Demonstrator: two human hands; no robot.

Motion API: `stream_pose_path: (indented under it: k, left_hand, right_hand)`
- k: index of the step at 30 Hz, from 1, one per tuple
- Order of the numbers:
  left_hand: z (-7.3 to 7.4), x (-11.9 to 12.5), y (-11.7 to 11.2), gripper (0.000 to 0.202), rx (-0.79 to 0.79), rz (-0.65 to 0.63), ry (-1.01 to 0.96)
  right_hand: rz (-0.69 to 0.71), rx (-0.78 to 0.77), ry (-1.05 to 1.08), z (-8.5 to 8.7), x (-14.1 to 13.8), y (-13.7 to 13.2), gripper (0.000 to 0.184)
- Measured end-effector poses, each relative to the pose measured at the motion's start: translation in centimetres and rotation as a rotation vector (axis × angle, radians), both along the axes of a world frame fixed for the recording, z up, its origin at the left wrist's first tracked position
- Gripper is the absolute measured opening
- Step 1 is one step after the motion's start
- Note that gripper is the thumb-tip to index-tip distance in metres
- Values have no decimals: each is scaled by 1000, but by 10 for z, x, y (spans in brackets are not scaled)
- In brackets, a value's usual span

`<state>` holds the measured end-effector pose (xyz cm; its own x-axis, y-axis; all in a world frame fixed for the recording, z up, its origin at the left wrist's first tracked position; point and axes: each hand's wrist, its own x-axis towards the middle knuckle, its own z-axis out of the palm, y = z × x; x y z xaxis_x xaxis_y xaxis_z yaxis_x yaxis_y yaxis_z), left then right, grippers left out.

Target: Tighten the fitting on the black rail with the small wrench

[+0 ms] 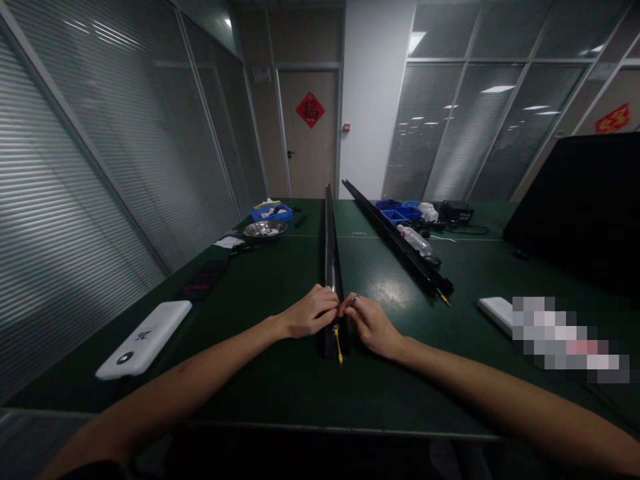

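A long black rail [330,257] lies on the table, running away from me, its near end close to the front edge. A short yellow wire [339,345] with a small end fitting hangs out over that near end. My left hand [314,312] curls over the rail from the left, its fingers closed on it. From the right side my right hand [374,325], wearing a ring, is closed in a pinch just above the wire. Both hands' fingertips almost meet; whatever the right fingertips pinch is hidden.
Right of the rail lies a second black rail [400,240] with a yellow-green wire [443,298], beside a plastic bottle [416,240] and blue bins [400,213]. A metal bowl [265,230] and white device [145,339] are at left; a dark monitor [580,207] at right.
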<state>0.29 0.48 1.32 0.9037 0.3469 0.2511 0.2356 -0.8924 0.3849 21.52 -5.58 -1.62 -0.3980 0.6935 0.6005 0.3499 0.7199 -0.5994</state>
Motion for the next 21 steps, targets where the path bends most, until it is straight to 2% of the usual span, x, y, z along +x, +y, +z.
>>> stream_pose_path:
  k: [13,21]
  left_hand:
    - [-2,1,1,33,12,-2,-18]
    - [-4,0,1,33,26,7,-9]
  right_hand:
    - [-6,-31,20,0,0,-1,26]
    - [-36,-108,41,0,0,0,29]
